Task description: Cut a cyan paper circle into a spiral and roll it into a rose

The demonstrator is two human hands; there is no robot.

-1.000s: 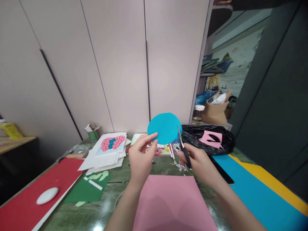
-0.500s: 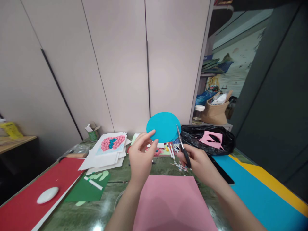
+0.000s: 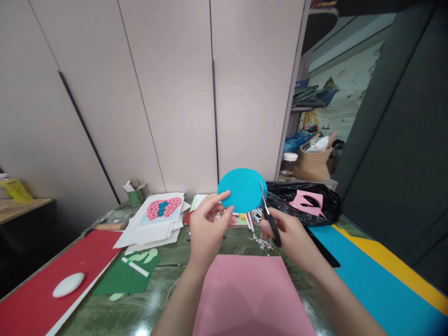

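One round bright-blue paper disc (image 3: 242, 187), mid-frame, looks light, flexible and easily creased, best held by its rim. Our left grip (image 3: 207, 231) holds its lower-left edge, fingertips slightly parted; our right grip (image 3: 289, 233) curls round black-handled metal scissors (image 3: 272, 225).

2 hands (image 3: 208, 228), 1 pair of scissors (image 3: 272, 224), 1 blue disc (image 3: 242, 189) (1 jar (image 3: 287, 167), too).

White oval object (image 3: 69, 285) on red sheet (image 3: 87, 254); white-lidded jar (image 3: 287, 167) beside woven basket (image 3: 312, 163).
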